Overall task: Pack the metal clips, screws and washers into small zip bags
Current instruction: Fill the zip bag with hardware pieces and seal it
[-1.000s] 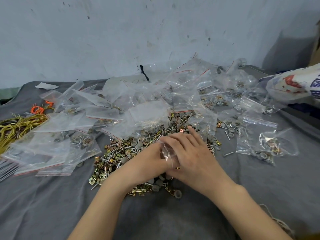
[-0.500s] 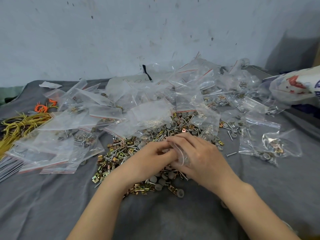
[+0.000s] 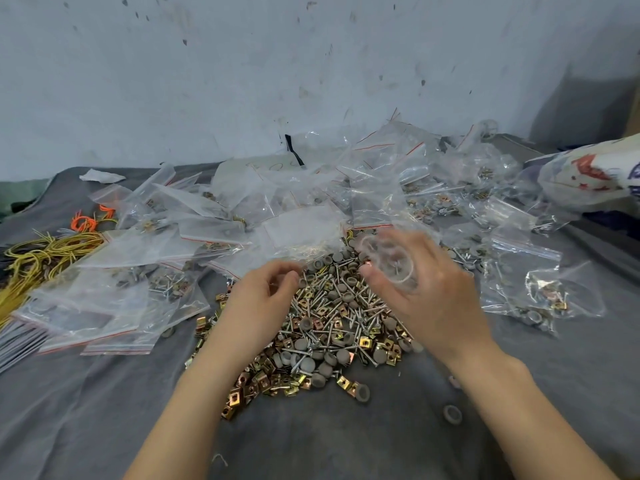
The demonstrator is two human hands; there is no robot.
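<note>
Zip bag (image 3: 391,268): small and clear, blurred in the head view, held up in the right hand above the far right part of the loose pile; something thin and metallic shows through it, too blurred to name.
Right hand (image 3: 429,299): fingers curled round the zip bag, thumb at its near left edge.
Left hand (image 3: 259,299): hovers over the left edge of the pile, just apart from the right hand; fingers bent, thumb close to the fingertips; I cannot tell whether they pinch anything.
Pile (image 3: 329,327): heaped on the bench between and below the two hands.
Screws (image 3: 332,285): silvery, criss-crossed through the middle of the pile.
Metal clips (image 3: 256,382): brass-coloured and square, thickest along the near left edge.
Washers (image 3: 322,368): grey and round, mixed among the screws; one lies alone (image 3: 452,414) near the right forearm.
Packed bags (image 3: 540,292): to the right of the right hand, holding mixed hardware.
Other bags (image 3: 114,299): a wide heap of clear bags with red seal lines, left of and behind the pile.
Bench (image 3: 69,410): covered in grey cloth.
Yellow wires (image 3: 38,254): bundled at the far left edge.
Wall (image 3: 242,64): pale and speckled, behind the bench.
</note>
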